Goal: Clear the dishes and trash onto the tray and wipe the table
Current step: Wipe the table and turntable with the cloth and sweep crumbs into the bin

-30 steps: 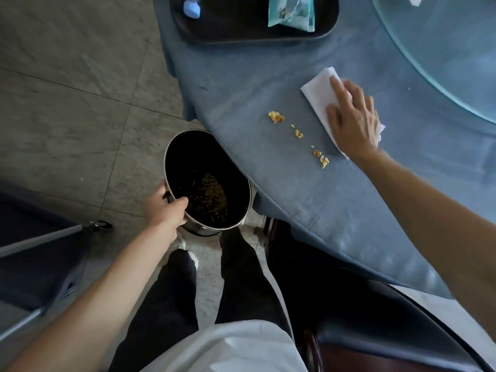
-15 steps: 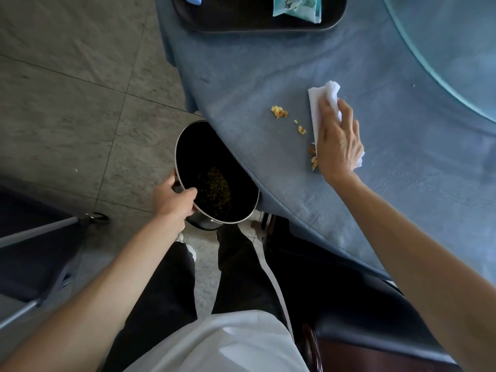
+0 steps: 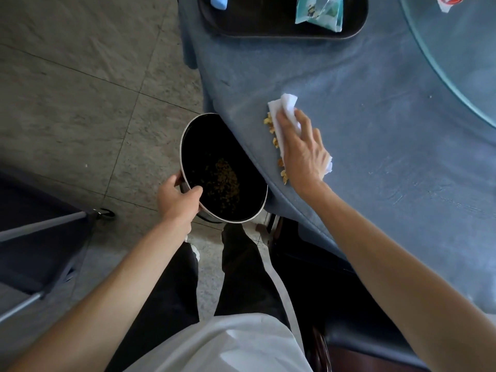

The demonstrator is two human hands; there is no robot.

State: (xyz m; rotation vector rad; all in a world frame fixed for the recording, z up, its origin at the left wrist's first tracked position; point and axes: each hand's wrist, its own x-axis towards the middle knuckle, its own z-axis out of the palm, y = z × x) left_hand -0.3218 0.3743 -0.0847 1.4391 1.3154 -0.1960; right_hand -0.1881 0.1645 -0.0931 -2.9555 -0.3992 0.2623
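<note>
Two hands are busy at the edge of a round table covered with a blue tablecloth (image 3: pixel 375 146). The right hand (image 3: pixel 303 151) lies flat on a white paper napkin (image 3: pixel 285 114) and presses it against the cloth; the fingers are straight and spread a little, and part of the napkin sticks out past the fingertips and at the side of the palm. Just beside the napkin's left edge lies a line of yellow food crumbs (image 3: pixel 273 142), touching it, close to the border of the table.

The left hand (image 3: pixel 175 200) grips the rim of a round metal bin (image 3: pixel 222 170) with a black inside: the thumb is over the rim and the other fingers curl round the outer wall. The bin is tilted and its far side goes under the table edge, directly below the crumbs. At its bottom there is a heap of brownish scraps (image 3: pixel 225 183).

Farther on the table, at the top of the view, stands a dark tray (image 3: pixel 281 32). On it lies a teal plastic packet (image 3: pixel 319 12) and a small light blue thing (image 3: pixel 218 1), which is cut by the frame. To the right, a glass turntable (image 3: pixel 456 55) rests on the cloth, with a red and white scrap (image 3: pixel 451 1) on it.

Below, the person's black trousers (image 3: pixel 241 272) and a white garment (image 3: pixel 228 345) are visible, above a grey tiled floor (image 3: pixel 80 89).
</note>
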